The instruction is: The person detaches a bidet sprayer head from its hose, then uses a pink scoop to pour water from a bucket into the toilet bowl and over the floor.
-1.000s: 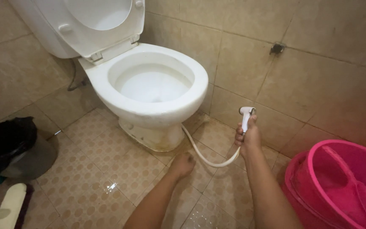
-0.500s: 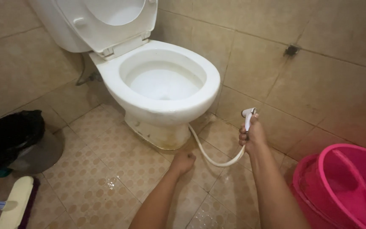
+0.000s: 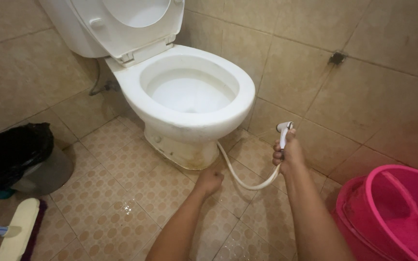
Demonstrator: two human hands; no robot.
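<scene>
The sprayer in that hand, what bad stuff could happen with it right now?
The right hand holds the white sprayer with its head up and away from the toilet bowl, so water might hit the wall tiles instead. The hose droops across the floor right by the left hand, so it might snag. The floor tiles already look wet in spots, so someone could slip.

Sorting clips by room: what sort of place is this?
A small tiled bathroom: a white toilet with its lid up, a spray hose held in the right hand, and a pink bucket.
</scene>
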